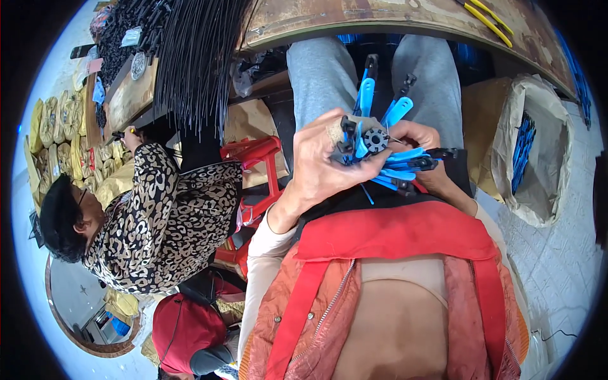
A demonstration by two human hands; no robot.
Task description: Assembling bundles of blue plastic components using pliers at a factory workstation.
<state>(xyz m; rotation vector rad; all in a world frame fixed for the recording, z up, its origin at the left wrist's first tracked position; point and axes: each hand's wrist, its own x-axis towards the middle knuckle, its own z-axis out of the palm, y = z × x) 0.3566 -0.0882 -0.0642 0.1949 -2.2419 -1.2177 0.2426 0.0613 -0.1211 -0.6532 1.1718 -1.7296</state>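
Note:
My left hand (332, 158) is closed around a black, round, notched hub (375, 140), held above my lap with its face turned up. Flat blue arms (398, 111) with black ends fan out from the hub in several directions, like parts of an umbrella frame. Against the hub's right side, my right hand (421, 136) has its fingers curled in a pinch. A thin, wire-like strand (395, 139) shows at those fingertips. Part of the right hand is hidden behind the blue arms.
A wooden table (405, 16) lies ahead, with yellow-handled pliers (487, 22) on it. Long black rods (196, 63) hang over its left part. At right stands a pale sack (544, 183) holding blue pieces. A co-worker (164, 209) sits left, by a red stool (266, 171).

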